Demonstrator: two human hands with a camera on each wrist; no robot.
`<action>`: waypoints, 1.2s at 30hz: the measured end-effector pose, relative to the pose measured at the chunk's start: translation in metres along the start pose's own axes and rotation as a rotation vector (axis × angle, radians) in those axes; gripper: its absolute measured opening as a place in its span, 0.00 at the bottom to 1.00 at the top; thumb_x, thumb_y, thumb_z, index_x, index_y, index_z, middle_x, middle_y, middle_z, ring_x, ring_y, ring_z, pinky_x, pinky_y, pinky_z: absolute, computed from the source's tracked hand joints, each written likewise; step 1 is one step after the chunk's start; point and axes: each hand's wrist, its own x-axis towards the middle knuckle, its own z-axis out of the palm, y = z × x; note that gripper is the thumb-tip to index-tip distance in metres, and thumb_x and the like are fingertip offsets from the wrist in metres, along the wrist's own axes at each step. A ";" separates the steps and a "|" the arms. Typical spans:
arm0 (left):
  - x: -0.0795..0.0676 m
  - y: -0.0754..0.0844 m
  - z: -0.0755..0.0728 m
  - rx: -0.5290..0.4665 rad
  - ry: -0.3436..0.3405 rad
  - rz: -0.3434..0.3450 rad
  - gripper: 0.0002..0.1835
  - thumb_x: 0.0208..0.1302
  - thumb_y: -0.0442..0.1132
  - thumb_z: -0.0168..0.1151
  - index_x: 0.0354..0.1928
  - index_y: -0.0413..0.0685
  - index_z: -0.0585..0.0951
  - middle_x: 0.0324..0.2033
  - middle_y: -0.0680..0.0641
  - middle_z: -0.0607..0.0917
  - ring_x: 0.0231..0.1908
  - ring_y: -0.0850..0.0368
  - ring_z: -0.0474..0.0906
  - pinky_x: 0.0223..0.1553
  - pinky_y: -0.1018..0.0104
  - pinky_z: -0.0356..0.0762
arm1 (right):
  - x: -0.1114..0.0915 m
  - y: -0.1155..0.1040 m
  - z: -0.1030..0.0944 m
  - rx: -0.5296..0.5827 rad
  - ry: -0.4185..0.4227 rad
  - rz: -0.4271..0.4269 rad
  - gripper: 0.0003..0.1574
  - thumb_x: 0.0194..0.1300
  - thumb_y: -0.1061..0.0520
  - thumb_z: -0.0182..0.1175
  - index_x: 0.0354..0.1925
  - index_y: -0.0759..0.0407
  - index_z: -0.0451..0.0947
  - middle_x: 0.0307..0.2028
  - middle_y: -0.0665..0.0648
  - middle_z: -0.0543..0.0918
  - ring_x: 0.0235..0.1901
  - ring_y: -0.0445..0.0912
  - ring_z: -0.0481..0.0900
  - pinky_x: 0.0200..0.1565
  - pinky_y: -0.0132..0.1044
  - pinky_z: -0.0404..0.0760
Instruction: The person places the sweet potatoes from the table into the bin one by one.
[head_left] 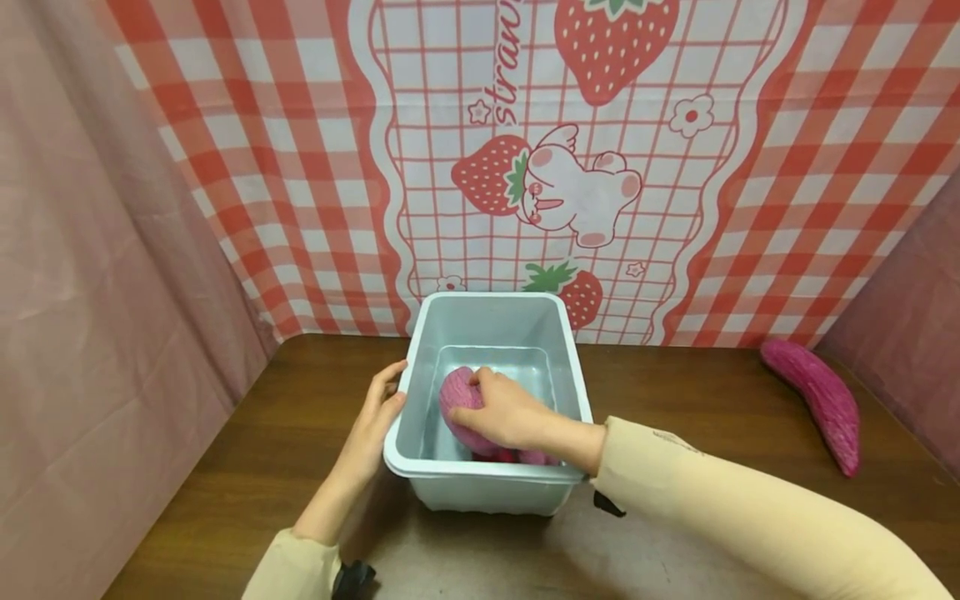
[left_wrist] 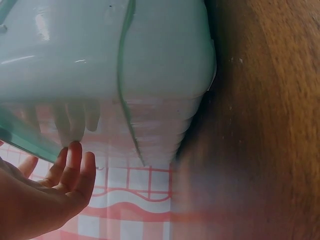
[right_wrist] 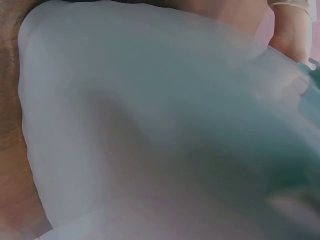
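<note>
My right hand [head_left: 510,410] reaches inside a pale blue-grey plastic bin [head_left: 489,470] and grips a rounded pink-purple object [head_left: 457,393] with a finely streaked surface, thumb on its near side and fingers over its top. Part of that object is covered by the hand. Below it, near the front wall, a bit of something red [head_left: 497,456] and another pink piece [head_left: 534,457] show. On the bin's left side, my left hand [head_left: 367,433] touches the rim and outer wall with loosely bent fingers [left_wrist: 73,162]. In the right wrist view, the bin wall [right_wrist: 150,120] hides the right hand's grip.
A long, curved magenta vegetable, eggplant-like [head_left: 817,400], lies at the right side of the brown wooden table [head_left: 675,392]. Behind the table hangs a red-and-white checked cloth [head_left: 315,150] with strawberry prints. Pink fabric [head_left: 97,317] borders the left side.
</note>
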 end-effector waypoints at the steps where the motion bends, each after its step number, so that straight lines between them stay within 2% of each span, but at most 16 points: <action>1: 0.000 0.000 0.000 0.003 0.002 0.001 0.23 0.69 0.40 0.41 0.65 0.51 0.58 0.48 0.37 0.67 0.43 0.47 0.70 0.39 0.60 0.74 | 0.000 0.000 0.000 0.000 -0.006 -0.004 0.35 0.55 0.45 0.59 0.53 0.67 0.67 0.46 0.63 0.77 0.46 0.50 0.75 0.49 0.44 0.73; 8: 0.001 0.000 0.001 -0.003 0.004 -0.012 0.23 0.69 0.39 0.41 0.65 0.51 0.58 0.48 0.37 0.67 0.42 0.50 0.70 0.39 0.61 0.74 | -0.003 0.003 0.004 -0.020 -0.060 -0.007 0.38 0.53 0.44 0.61 0.54 0.67 0.65 0.43 0.60 0.76 0.42 0.48 0.74 0.46 0.43 0.73; 13: 0.002 -0.001 0.002 -0.004 0.006 -0.006 0.23 0.69 0.39 0.41 0.65 0.51 0.59 0.48 0.37 0.67 0.42 0.49 0.70 0.39 0.61 0.74 | -0.003 0.005 0.005 -0.058 -0.070 -0.019 0.36 0.49 0.44 0.65 0.49 0.65 0.69 0.37 0.56 0.78 0.37 0.46 0.74 0.43 0.41 0.73; 19: 0.001 -0.001 0.002 -0.002 0.008 -0.004 0.22 0.69 0.40 0.41 0.65 0.50 0.58 0.48 0.37 0.67 0.43 0.46 0.70 0.39 0.60 0.74 | -0.005 0.006 0.005 -0.097 -0.146 -0.042 0.32 0.49 0.42 0.65 0.45 0.62 0.72 0.33 0.52 0.78 0.35 0.43 0.74 0.42 0.39 0.73; 27: -0.001 0.000 0.001 0.020 0.012 0.001 0.22 0.70 0.40 0.40 0.65 0.50 0.59 0.49 0.36 0.67 0.43 0.48 0.70 0.39 0.61 0.73 | -0.006 0.010 0.008 -0.108 -0.203 -0.059 0.31 0.52 0.43 0.63 0.48 0.61 0.72 0.38 0.55 0.80 0.38 0.44 0.75 0.45 0.41 0.73; 36: -0.002 0.000 0.002 0.016 0.013 0.003 0.22 0.70 0.40 0.40 0.65 0.51 0.59 0.48 0.37 0.67 0.44 0.46 0.69 0.39 0.60 0.73 | -0.006 0.015 0.010 -0.107 -0.229 -0.080 0.29 0.53 0.41 0.62 0.47 0.57 0.74 0.36 0.53 0.81 0.35 0.42 0.74 0.42 0.40 0.73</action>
